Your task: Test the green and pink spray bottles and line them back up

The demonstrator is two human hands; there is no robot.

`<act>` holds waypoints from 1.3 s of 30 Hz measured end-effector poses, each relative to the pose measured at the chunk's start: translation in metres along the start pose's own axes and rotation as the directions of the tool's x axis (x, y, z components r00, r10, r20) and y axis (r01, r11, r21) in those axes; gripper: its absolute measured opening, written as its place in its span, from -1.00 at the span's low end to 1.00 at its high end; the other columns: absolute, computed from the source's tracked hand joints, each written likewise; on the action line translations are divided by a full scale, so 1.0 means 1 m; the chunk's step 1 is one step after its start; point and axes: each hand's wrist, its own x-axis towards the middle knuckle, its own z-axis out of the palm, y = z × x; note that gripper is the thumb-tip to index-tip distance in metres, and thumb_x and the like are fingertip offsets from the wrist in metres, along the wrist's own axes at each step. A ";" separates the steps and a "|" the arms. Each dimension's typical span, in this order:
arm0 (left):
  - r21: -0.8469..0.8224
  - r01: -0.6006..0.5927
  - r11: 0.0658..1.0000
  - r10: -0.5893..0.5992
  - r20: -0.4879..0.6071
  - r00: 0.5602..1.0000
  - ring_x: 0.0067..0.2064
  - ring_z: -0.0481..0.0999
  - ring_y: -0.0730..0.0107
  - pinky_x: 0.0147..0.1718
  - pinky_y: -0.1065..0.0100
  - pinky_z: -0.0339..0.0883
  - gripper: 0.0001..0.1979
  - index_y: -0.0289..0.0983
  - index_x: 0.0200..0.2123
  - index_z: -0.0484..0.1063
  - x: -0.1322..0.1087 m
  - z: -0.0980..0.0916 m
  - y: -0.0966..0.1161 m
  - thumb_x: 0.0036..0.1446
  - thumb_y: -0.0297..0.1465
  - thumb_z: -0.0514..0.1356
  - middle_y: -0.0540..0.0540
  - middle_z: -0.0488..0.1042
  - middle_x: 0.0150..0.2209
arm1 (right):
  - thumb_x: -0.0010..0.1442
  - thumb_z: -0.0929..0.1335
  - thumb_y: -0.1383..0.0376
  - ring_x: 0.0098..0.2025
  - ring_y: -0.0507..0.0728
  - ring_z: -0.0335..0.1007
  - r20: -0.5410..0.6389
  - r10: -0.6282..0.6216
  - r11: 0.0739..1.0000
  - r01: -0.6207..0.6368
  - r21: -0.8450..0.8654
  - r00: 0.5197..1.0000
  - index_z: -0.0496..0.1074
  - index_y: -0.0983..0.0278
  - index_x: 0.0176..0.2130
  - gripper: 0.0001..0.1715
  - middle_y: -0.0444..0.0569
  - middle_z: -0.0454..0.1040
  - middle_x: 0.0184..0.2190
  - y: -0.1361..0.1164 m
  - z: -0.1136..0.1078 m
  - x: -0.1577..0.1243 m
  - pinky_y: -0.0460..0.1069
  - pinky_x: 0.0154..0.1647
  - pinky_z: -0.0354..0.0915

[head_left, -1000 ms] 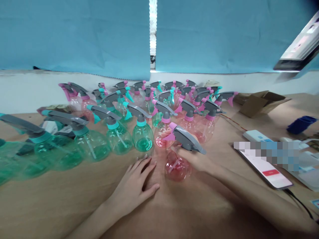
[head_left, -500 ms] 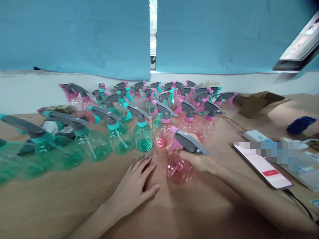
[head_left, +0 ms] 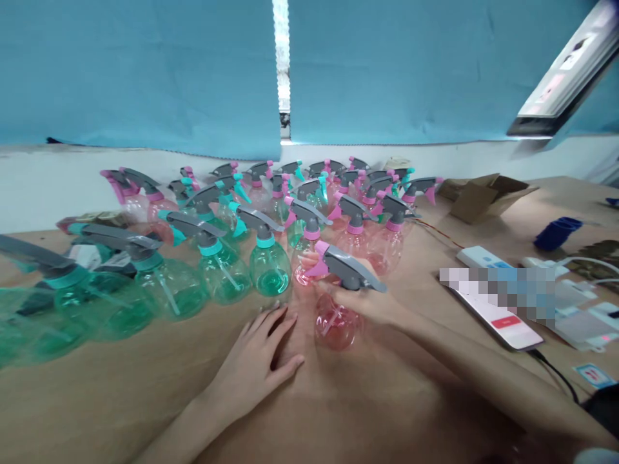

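Note:
My right hand (head_left: 372,303) is wrapped round the neck of a pink spray bottle (head_left: 333,322) with a grey trigger head (head_left: 351,270), which stands on the brown table (head_left: 120,393) in front of the rows. My left hand (head_left: 258,361) lies flat on the table just left of that bottle, fingers stretched out, holding nothing. Right behind it stand a green spray bottle (head_left: 268,267) and a pink spray bottle (head_left: 307,248) of the front row.
Several green bottles (head_left: 159,283) fill the left, several pink bottles (head_left: 372,225) the middle back. A phone (head_left: 498,312) on a cable, a white device (head_left: 483,258), a blue object (head_left: 556,233) and cardboard (head_left: 476,193) lie right. A blue curtain (head_left: 145,71) hangs behind.
The view has shifted slightly left and down. My right hand still grips the pink bottle, which has turned a little. My left hand stays flat on the table.

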 end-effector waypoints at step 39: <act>-0.071 -0.275 0.959 0.274 -0.018 0.962 0.20 0.17 0.03 0.10 -0.01 0.13 -0.62 -0.27 0.11 0.25 0.104 0.043 0.088 0.23 -0.33 0.08 -0.23 0.25 0.14 | 0.06 0.37 0.07 -0.18 0.22 0.33 -0.429 -0.034 0.906 -0.154 -0.395 0.903 0.28 0.32 -0.14 -0.53 0.08 0.40 -0.20 0.101 -0.167 -0.044 0.11 -0.17 0.25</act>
